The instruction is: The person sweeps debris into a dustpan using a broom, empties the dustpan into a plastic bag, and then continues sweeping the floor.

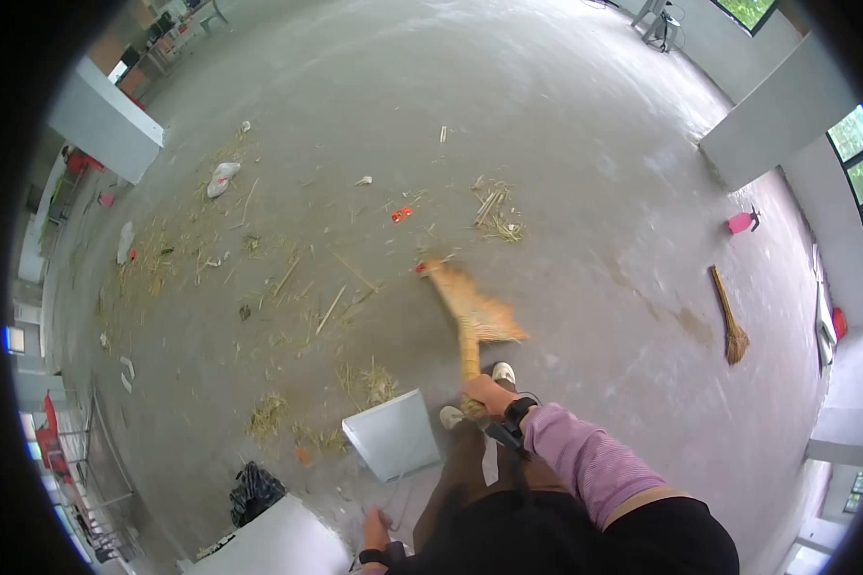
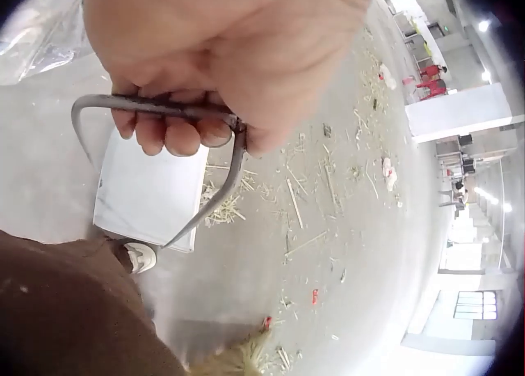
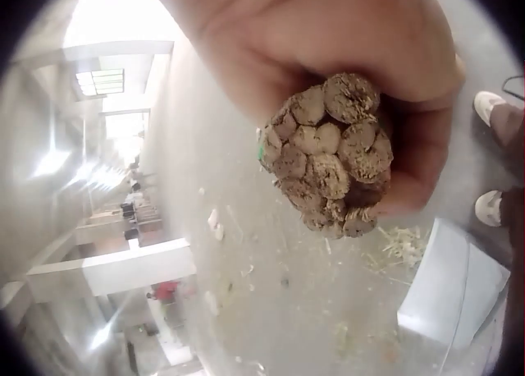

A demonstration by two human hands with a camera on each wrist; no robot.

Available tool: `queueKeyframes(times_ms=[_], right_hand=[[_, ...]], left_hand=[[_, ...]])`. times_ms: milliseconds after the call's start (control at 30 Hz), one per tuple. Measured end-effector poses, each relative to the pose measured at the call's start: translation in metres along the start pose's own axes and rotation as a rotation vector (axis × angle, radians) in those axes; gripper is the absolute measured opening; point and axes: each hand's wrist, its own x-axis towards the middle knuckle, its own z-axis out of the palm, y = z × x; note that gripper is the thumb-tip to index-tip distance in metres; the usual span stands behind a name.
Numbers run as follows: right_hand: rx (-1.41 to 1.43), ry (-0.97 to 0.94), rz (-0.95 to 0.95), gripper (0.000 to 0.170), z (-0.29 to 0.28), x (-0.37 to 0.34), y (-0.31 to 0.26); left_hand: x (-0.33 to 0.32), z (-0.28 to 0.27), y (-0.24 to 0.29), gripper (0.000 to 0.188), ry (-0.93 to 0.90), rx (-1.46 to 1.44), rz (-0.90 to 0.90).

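Observation:
My right hand (image 1: 490,394) grips the bound handle of a straw broom (image 1: 470,305), whose blurred head spreads over the floor in front of my shoes. In the right wrist view the handle's end (image 3: 332,158), a bundle of cut stalks, sticks out of the fist. My left hand (image 2: 205,56) holds a bent metal wire handle (image 2: 156,106), fingers curled round it. Below it is a pale metal dustpan (image 1: 393,436), on the floor left of my feet. Loose straw (image 1: 379,383) lies just beyond the dustpan. A small red scrap (image 1: 421,268) is at the broom head's tip.
Straw and litter spread to the left, with a white plastic scrap (image 1: 223,179), a red wrapper (image 1: 402,215) and a straw clump (image 1: 494,213) ahead. A second broom (image 1: 727,321) and a pink bottle (image 1: 741,222) are at right. A black bag (image 1: 254,494) lies lower left.

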Motion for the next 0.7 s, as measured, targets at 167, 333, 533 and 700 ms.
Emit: queueKeyframes(times_ms=[167, 333, 533, 700], right_hand=[[0.679, -0.163, 0.261, 0.016, -0.057, -0.008, -0.081], [0.757, -0.077, 0.286, 0.018, -0.126, -0.044, -0.070], [0.838, 0.228, 0.528, 0.019, -0.209, -0.120, -0.039], [1.179, 0.528, 0.527, 0.018, -0.271, -0.153, 0.021]], left_hand=[[0.024, 0.020, 0.047, 0.034, 0.050, 0.014, -0.011], [0.034, 0.043, 0.088, 0.031, 0.092, 0.087, 0.004], [0.060, 0.081, 0.117, 0.033, 0.053, 0.111, -0.059], [0.074, 0.112, 0.129, 0.037, 0.035, 0.171, -0.112]])
